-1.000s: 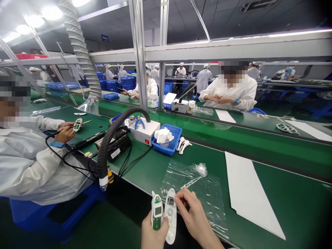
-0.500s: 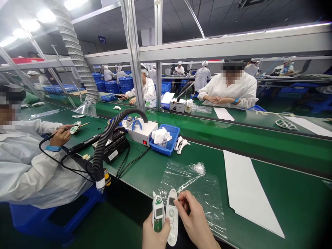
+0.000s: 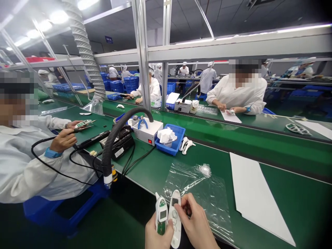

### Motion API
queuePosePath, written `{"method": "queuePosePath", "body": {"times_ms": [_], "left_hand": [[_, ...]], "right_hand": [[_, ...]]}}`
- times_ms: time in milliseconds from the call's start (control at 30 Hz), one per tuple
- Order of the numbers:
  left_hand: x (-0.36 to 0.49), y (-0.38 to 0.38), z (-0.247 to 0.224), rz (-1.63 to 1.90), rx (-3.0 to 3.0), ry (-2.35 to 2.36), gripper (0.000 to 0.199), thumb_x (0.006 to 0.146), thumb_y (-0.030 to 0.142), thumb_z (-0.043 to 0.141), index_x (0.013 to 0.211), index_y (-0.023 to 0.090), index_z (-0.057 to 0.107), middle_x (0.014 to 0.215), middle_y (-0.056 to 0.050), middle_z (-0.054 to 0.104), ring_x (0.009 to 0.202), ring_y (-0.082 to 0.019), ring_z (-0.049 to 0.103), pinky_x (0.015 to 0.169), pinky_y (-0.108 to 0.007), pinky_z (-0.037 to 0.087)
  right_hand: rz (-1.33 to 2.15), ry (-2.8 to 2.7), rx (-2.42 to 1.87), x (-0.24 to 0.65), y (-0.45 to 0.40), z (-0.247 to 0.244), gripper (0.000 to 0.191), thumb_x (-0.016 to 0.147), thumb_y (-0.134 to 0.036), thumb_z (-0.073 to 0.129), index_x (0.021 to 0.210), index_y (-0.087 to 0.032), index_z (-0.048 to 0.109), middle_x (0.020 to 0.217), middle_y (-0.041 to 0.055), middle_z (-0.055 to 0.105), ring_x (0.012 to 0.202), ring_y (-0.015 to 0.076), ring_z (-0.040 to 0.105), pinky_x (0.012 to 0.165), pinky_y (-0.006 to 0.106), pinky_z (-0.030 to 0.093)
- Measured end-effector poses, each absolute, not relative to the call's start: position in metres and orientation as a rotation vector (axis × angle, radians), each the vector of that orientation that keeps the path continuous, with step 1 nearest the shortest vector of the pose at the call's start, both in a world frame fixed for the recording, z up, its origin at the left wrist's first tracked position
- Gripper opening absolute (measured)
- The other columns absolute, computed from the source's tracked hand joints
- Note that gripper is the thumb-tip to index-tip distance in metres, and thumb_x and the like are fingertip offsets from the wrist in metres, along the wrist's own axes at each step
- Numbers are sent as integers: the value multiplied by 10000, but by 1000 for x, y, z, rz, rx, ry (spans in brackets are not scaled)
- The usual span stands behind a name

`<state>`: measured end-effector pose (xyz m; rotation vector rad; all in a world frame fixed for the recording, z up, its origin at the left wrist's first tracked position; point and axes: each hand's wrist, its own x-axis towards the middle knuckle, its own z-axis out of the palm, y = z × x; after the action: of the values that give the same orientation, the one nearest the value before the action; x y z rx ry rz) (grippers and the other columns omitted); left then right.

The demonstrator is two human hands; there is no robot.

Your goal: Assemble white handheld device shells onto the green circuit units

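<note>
My left hand (image 3: pixel 158 233) grips a white thermometer-shaped housing (image 3: pixel 162 214) with a green circuit board and a small grey display inside. Beside it, close to the left thumb, stands a long white cover (image 3: pixel 175 224) with a dark window and round openings. My right hand (image 3: pixel 194 221) has its thumb and forefinger closed at the cover's upper right edge, by the window. Whether a small part is pinched there cannot be seen. Behind both hands a clear plastic sheet (image 3: pixel 197 188) lies on the green bench (image 3: pixel 220 162).
White paper sheets (image 3: pixel 259 197) lie at the right. Farther back are a blue tray (image 3: pixel 172 148), white housings (image 3: pixel 187 144), a white box (image 3: pixel 149 133) and a black hose (image 3: pixel 106 152). A co-worker (image 3: pixel 46 152) sits at the left; another (image 3: pixel 238 90) sits opposite.
The view has shifted, so the scene sits farther right. My hands keep nearly the same hold. The left co-worker's hand has brought a corded tool to a device; the opposite co-worker's hands are now over paper.
</note>
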<state>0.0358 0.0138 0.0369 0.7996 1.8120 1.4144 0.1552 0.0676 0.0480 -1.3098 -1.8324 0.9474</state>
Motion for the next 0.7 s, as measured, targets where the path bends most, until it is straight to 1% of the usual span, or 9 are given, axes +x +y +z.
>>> {"method": "queuePosePath", "body": {"times_ms": [100,200,300,367,433,467,500,600,700], "left_hand": [[30,10,33,1456,779,1835,169,600,335,666,578,173,622,491,-30,585,500,-198,541,548,-291,473],[22,6,27,1490,720,1842,200,600,352,694,575,171,614,501,-35,583,506,-192,537,539,-285,465],[4,2,21,1541,607,1789,332,605,454,752,677,150,637,525,-24,581,498,-161,522,509,-254,453],[-17,0,18,1595,492,1680,441,650,568,725,768,156,623,496,16,536,429,-112,455,409,-205,367],[-46,0,15,1690,321,1542,502,734,664,607,753,162,585,451,45,475,376,-77,379,358,-172,262],[-63,-1,13,1743,231,1487,534,770,689,540,716,159,568,440,45,462,372,-71,371,360,-167,247],[-80,-1,11,1801,139,1443,566,789,703,497,673,152,554,441,34,470,381,-71,384,374,-167,265],[-124,0,2,1903,-2,1424,602,763,733,503,673,140,558,473,19,503,407,-82,429,393,-176,296],[-143,1,-7,1955,-102,1444,585,732,736,546,760,152,571,500,41,504,408,-80,430,386,-173,283]], "right_hand": [[1051,-1696,-1266,146,64,47,230,888,-416,546,797,-230,447,664,-40,491,569,135,481,559,240,404],[1391,-1473,-1148,128,55,45,295,851,-477,597,933,-201,532,734,14,595,661,176,574,615,266,468],[1691,-1322,-1020,102,50,42,365,814,-534,632,864,-174,592,743,46,640,725,212,616,649,285,489],[1783,-1289,-995,75,55,39,390,791,-549,657,807,-164,601,688,34,632,650,189,608,589,269,478],[1916,-1264,-946,38,63,33,452,759,-595,667,836,-155,597,652,23,627,517,149,578,468,240,442],[1996,-1238,-914,16,67,30,503,728,-633,672,851,-152,590,637,18,624,453,128,553,401,218,401],[2076,-1202,-881,-7,70,27,563,686,-678,676,857,-149,583,621,14,621,401,112,528,342,196,348],[2238,-1141,-845,-68,68,16,661,605,-782,642,765,-146,562,517,-9,574,312,70,446,268,156,211],[2269,-1132,-862,-97,60,7,681,624,-831,563,694,-154,534,462,-23,538,292,45,390,261,143,172]]}}
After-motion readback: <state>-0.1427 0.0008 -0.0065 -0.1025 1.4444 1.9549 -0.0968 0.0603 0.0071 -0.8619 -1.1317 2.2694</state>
